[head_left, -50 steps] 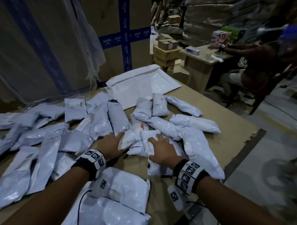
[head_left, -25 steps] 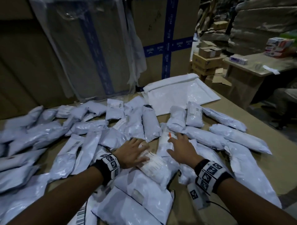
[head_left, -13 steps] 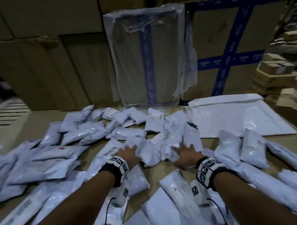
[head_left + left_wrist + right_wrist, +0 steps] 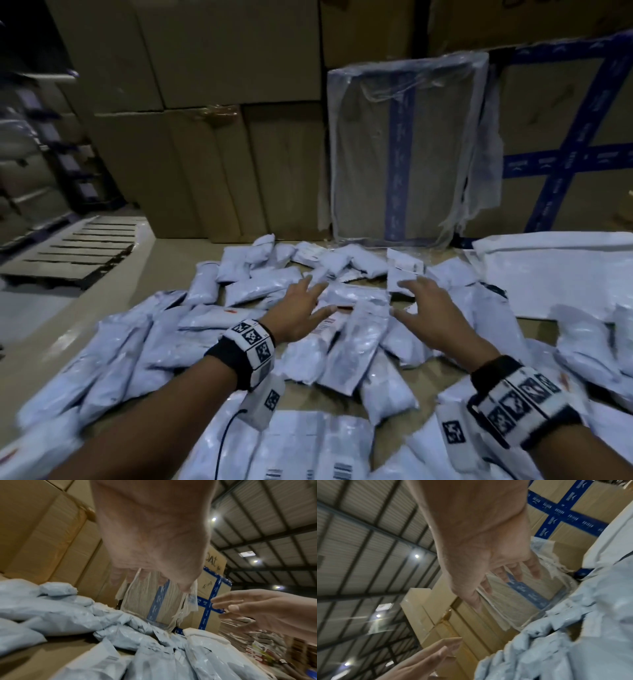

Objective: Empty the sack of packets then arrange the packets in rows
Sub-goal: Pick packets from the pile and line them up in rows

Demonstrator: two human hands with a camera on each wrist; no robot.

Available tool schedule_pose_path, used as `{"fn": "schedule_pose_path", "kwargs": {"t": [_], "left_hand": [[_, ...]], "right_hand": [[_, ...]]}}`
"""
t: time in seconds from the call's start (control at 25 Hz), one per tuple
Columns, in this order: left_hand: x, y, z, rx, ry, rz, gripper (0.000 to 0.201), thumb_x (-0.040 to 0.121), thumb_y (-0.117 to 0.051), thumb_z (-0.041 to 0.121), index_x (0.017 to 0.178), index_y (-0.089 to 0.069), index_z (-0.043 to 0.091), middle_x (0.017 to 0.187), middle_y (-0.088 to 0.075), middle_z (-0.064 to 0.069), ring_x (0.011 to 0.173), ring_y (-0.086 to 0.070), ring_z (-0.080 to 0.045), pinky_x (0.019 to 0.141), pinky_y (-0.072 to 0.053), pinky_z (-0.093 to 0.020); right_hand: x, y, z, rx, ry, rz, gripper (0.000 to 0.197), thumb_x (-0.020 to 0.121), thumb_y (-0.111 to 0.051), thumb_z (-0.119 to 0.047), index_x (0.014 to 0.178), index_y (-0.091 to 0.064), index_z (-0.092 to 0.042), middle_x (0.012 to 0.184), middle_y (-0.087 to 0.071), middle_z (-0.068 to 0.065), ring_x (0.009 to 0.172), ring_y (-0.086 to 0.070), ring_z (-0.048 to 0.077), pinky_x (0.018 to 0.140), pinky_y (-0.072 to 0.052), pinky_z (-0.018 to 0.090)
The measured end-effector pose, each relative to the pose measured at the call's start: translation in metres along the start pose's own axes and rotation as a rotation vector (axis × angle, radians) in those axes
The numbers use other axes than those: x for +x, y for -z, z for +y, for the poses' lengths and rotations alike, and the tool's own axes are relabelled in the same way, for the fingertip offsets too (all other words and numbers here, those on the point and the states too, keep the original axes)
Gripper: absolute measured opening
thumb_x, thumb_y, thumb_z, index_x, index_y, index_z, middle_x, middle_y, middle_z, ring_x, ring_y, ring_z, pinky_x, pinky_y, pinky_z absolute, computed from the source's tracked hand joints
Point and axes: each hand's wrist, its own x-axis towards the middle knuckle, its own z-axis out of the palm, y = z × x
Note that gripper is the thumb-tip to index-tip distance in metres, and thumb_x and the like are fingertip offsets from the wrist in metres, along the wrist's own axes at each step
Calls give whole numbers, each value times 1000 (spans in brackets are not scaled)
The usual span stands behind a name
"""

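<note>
Compared with half a second earlier, both hands are lifted off the packets they were pressing: the left hand and the right hand are now raised above the middle of the heap, and the head view is swung further left, so that the pallet on the floor is brought into sight.

The emptying appears to be done. The white sack is laid flat at the far right of the table, and the packets are spread over the tabletop from the left edge to the right. The arranging is judged to be barely started: the packets are seen overlapping and lying at many angles, with no clear row formed anywhere (a few at the far left lie roughly parallel, though this may be chance). Most of the sorting is therefore left to be done.

Both forearms are stretched forward, palms turned down and somewhat towards each other. The fingers of each hand are spread wide and nearly straight, and nothing is held; this is confirmed in both wrist views, where clear space is seen between palm and packets. One long packet is framed between the two hands, untouched.
</note>
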Motion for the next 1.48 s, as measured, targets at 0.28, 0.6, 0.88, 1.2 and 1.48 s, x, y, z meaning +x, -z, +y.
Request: {"fn": "schedule_pose_path", "kwargs": {"t": [0.28, 0.6, 0.88, 1.2, 1.48], "left_hand": [[-130, 89, -129, 103, -197, 295, 57, 92, -53, 41, 142, -40, 18, 150, -30, -15, 132, -35, -37, 105, -39, -46], [-171, 167, -217, 67, -119, 476, 62, 89, -61, 33, 144, -35, 20, 147, -34, -10, 132, -37, -30, 107, -39, -43], [-144, 190, -282, 105, 54, 370, 60, 91, -60, 34, 144, -33, 23, 149, -31, -8, 136, -29, -27, 110, -30, -40], [-20, 201, -369, -107, 56, 232, 61, 95, -50, 44, 146, -30, 18, 149, -33, -10, 136, -33, -26, 112, -29, -38], [67, 181, -425, -225, 40, 57, 76, 96, -48, 45, 151, -15, 3, 159, -19, -13, 145, -23, -26, 117, -24, -36]], "right_hand": [[-61, -70, -206, 45, 240, 111, 59, 90, -60, -35, 143, -36, -26, 148, -37, 4, 138, -31, 24, 111, -32, 36], [-20, -72, -308, 38, 349, 218, 58, 89, -61, -36, 141, -40, -22, 144, -41, 4, 132, -38, 23, 106, -36, 35], [37, -111, -317, 103, 226, 71, 55, 89, -60, -39, 139, -42, -24, 142, -42, 3, 130, -41, 22, 105, -38, 35], [131, -154, -349, 99, 93, 47, 65, 87, -63, -36, 144, -34, -23, 145, -42, 4, 131, -41, 20, 103, -35, 29], [201, -182, -344, 109, -91, 49, 81, 87, -63, -36, 151, -15, -23, 151, -34, 7, 134, -40, 24, 101, -38, 31]]}}
